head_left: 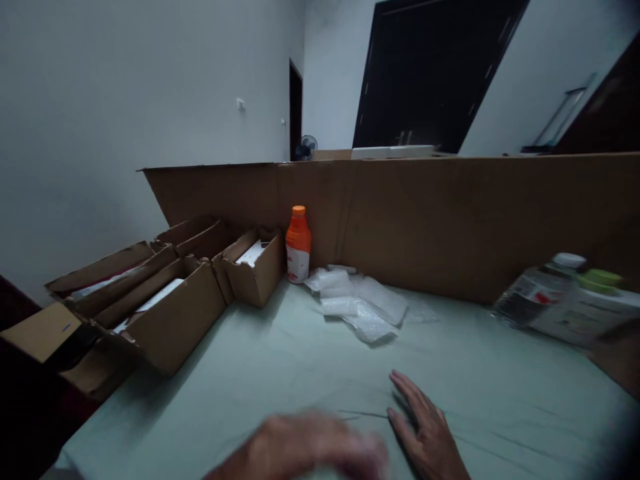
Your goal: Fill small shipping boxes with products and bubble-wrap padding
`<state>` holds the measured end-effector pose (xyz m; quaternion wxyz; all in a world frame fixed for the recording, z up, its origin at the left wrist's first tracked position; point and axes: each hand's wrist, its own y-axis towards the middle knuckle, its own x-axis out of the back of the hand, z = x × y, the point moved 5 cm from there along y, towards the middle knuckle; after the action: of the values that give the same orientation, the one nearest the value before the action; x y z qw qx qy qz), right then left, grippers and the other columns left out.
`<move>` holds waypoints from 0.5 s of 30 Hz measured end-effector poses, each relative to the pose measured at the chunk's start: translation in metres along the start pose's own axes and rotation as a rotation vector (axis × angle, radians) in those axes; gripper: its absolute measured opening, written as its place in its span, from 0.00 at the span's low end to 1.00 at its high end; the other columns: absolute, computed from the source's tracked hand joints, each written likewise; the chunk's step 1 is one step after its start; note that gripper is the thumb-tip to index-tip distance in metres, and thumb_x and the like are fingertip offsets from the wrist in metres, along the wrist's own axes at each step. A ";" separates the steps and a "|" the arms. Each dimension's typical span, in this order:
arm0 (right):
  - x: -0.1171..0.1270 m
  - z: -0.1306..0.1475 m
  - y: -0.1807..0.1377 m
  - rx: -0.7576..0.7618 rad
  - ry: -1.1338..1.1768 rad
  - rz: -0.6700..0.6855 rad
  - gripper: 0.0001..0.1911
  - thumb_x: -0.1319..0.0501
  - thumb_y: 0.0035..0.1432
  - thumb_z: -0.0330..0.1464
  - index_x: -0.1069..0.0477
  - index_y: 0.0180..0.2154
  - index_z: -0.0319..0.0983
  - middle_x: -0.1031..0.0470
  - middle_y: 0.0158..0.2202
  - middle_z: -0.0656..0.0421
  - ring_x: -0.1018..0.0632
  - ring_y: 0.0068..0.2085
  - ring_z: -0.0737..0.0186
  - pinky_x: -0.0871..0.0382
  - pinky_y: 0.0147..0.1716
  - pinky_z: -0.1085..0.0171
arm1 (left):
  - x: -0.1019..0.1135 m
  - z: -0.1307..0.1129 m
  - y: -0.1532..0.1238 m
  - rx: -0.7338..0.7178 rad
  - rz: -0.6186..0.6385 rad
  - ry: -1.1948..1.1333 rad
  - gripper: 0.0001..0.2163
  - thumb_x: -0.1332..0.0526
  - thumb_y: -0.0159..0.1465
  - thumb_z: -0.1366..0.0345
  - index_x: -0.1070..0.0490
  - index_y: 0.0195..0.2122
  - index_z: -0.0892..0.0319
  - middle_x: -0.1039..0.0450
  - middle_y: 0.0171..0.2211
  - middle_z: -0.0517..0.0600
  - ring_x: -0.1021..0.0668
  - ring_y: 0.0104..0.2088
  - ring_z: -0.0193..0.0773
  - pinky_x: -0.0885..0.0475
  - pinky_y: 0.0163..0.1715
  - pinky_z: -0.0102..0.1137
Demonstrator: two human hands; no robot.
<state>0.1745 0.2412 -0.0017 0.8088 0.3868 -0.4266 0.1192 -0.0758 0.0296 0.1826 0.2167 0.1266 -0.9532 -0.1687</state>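
Note:
My right hand (427, 430) rests at the front of the pale green cloth (270, 353) with its thumb and fingers apart, and nothing shows in it. Smeared by motion, my left hand (305, 447) is over the cloth's near edge; its fingers and anything in them cannot be made out. A thin dark line, either a crease or a slender object, runs up to the right thumb. Farther back lies crumpled bubble wrap (360, 303), apart from both hands.
Open cardboard boxes (175, 320) holding white items stand at the left. An orange bottle (299, 247) stands by the cardboard wall (425, 227) along the back. At the right are a clear plastic bottle (545, 287) and a white container with a green lid (600, 283).

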 end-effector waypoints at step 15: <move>-0.017 -0.014 -0.009 0.008 -0.103 -0.003 0.23 0.46 0.63 0.42 0.28 0.55 0.40 0.25 0.57 0.49 0.22 0.55 0.47 0.24 0.48 0.51 | 0.108 0.123 0.184 0.176 -0.478 0.872 0.09 0.44 0.57 0.74 0.25 0.35 0.59 0.23 0.33 0.56 0.22 0.41 0.49 0.30 0.47 0.42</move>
<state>0.1769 0.2483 -0.0247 0.7845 0.3962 -0.4665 0.0997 -0.2570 0.1959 0.1874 0.5384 0.4180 -0.7289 -0.0639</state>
